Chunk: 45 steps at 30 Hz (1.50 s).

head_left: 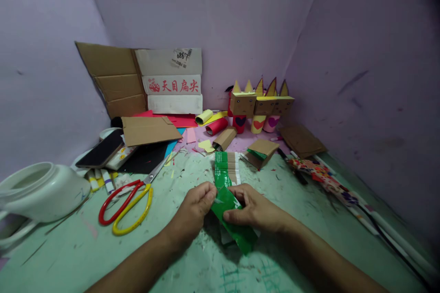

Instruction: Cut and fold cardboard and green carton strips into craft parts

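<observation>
A glossy green strip [237,226] is held over the table between my two hands. My left hand [197,206] pinches its upper left corner with thumb and fingertips. On the strip's right side, my right hand [252,208] grips it, thumb on top and fingers curled behind. Just beyond my hands lies a green-and-brown piece of corrugated cardboard [227,168], its lower end hidden by the green strip. Scissors [139,199] with one red and one yellow handle rest to the left of my left hand, blades pointing away.
A white pot [62,192] stands at the left, near markers and a phone [100,149]. Behind are an opened white-and-brown carton [175,84], paper rolls and box-headed figures [257,107]. At the right lie brown cardboard [302,141] and a floral strip [325,181] with a cable.
</observation>
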Tool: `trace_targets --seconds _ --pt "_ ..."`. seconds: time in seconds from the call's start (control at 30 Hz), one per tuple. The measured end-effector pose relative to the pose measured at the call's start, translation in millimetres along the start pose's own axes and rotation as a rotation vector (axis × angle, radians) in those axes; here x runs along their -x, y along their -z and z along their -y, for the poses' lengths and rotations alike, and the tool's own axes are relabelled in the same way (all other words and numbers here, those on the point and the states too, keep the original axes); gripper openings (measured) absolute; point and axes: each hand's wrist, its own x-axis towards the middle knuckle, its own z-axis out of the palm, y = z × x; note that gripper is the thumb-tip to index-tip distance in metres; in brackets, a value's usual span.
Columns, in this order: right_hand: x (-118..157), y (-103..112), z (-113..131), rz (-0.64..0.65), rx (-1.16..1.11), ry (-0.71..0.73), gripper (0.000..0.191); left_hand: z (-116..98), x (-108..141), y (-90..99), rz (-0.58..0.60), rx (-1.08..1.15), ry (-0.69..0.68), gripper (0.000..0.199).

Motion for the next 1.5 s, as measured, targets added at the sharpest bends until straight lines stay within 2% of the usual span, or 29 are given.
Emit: trace_targets --seconds 0.2,0.3,0.4,0.5,0.63,0.73,0.83,1.03,1.17,1.23,1.3,1.37,1.43,1.5 --pt "-1.1 3.3 4.1 0.009 0.031 -0.011 0.021 3.9 -2.1 -5.1 0.005 0.264 0.095 0.043" --pt "-1.8 7.3 4.5 0.051 0.031 -0.046 0.021 1.3 -1.6 -6.9 0.000 0.261 0.100 0.044" --pt "-0.5 9.9 4.0 0.113 0.049 -0.111 0.015 -1.2 -0.2 -7.0 0.011 0.080 0.041 0.040" --pt "1.3 9.7 3.0 0.172 0.079 -0.156 0.010 -1.5 -0.6 -6.1 0.042 -0.175 -0.085 0.034" --pt "1.4 8.4 1.9 0.342 0.195 -0.176 0.015 -0.7 -3.3 -7.2 0.105 -0.455 -0.232 0.025" --pt "1.6 8.0 2.6 0.437 0.255 -0.179 0.019 -1.1 -5.2 -9.2 0.113 -0.524 -0.255 0.024" --pt "2.9 8.0 5.1 0.437 0.278 -0.199 0.020 -2.3 -7.1 -8.5 0.080 -0.507 -0.272 0.025" --pt "4.1 10.8 12.7 0.345 0.248 -0.284 0.012 -5.8 -10.4 -2.9 -0.076 -0.477 -0.324 0.025" --pt "3.4 9.8 16.8 0.333 0.277 -0.296 0.015 -3.5 -13.7 -6.0 -0.125 -0.460 -0.304 0.026" --pt "3.7 8.4 16.7 0.372 0.278 -0.317 0.012 -3.3 -18.0 -1.7 -0.204 -0.486 -0.300 0.027" --pt "4.4 7.3 14.2 0.499 0.288 -0.360 0.007 -7.1 -23.0 12.2 -0.402 -0.546 -0.326 0.026" --pt "5.2 7.4 9.4 0.562 0.307 -0.383 0.012 -15.0 -25.7 34.2 -0.611 -0.583 -0.375 0.023" --pt "5.5 9.0 3.8 0.506 0.262 -0.378 0.022 -23.7 -24.3 57.7 -0.730 -0.662 -0.446 0.016" --pt "5.6 11.1 -1.1 0.417 0.165 -0.385 0.031 -28.8 -18.8 74.8 -0.763 -1.013 -0.667 0.013"
